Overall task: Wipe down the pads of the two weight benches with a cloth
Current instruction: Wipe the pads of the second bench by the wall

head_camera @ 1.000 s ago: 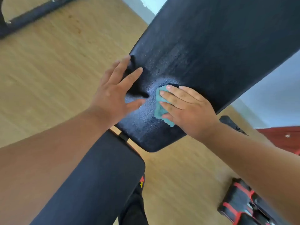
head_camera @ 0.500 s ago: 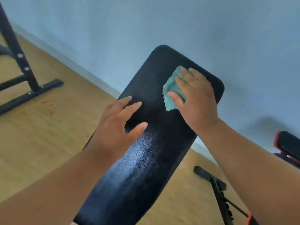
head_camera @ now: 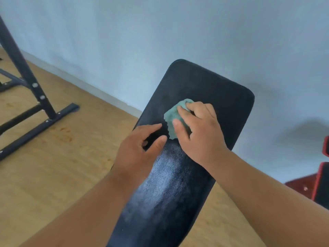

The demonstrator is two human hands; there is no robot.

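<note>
1. Over on the far left, a black metal rack frame (head_camera: 26,77) is standing on the wooden floor (head_camera: 53,166), its foot bar running out toward the wall. Couple of bolts are showing on the upright, and a few reddish marks are sitting on the boards near the foot.

2. Moving in, the left hand (head_camera: 137,150) is resting on the left edge of the black bench pad (head_camera: 213,93). Fingers are pretty relaxed and loosely spread, index pointing up the pad and thumb lying on the surface. It isn't gripping anything, just bracing against the vinyl.

3. Dead center, the pad itself is angling up and away toward the pale blue wall (head_camera: 160,32), rounded top end well clear of both hands. The lower stretch is catching the light and looking shiny.

4. Just right of the left hand's fingertips, the teal cloth (head_camera: 173,116) is lying bunched on the upper middle of the pad.

5. The right hand (head_camera: 199,132) is sitting on top of that cloth, fingers curled over it and thumb pinning the near edge, so it's holding the cloth down against the pad. The two hands are close together but not touching, as far as I can tell.

6. Way off on the right edge, part of a second bench with red trim (head_camera: 320,182) is poking into view, mostly cut off.
</note>
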